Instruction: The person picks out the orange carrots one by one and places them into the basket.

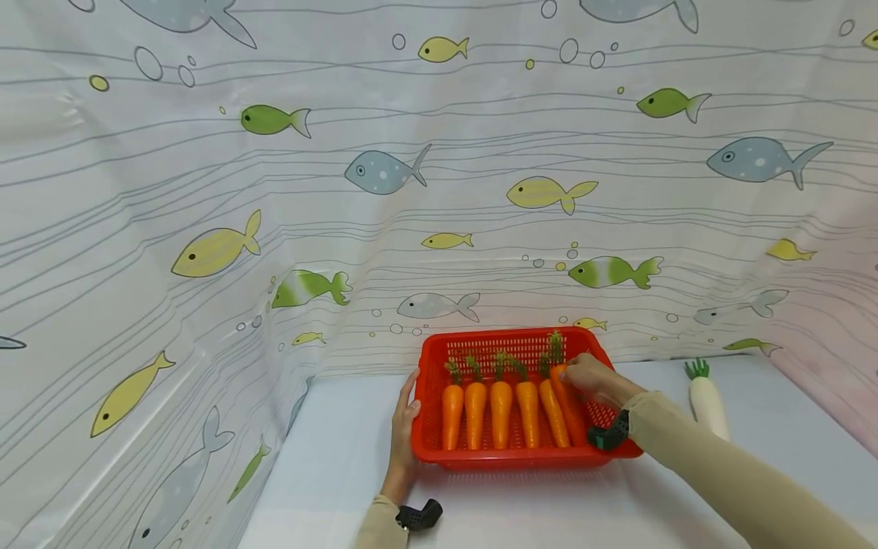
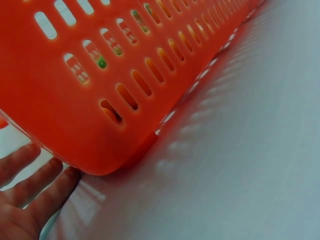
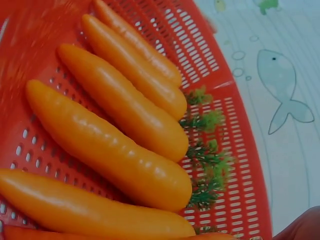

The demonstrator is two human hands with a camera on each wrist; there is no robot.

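A red plastic basket (image 1: pixel 521 456) with slotted sides stands on the table and holds a row of orange carrots (image 1: pixel 501 412) with green tops. At its right part, my right hand (image 1: pixel 595 377) grips the upper end of a darker orange carrot (image 1: pixel 566 400), which leans beside the row. Only the edge of this hand (image 3: pixel 304 227) shows in the right wrist view, at the lower right corner. My left hand (image 1: pixel 403 431) touches the basket's left side from outside. In the left wrist view its fingers (image 2: pixel 37 182) lie extended against the basket's rim.
To the right of the basket lies a white radish (image 1: pixel 708 400) with a green top. The white table (image 1: pixel 329 465) meets a hanging sheet (image 1: pixel 439 221) printed with fish behind and at the sides.
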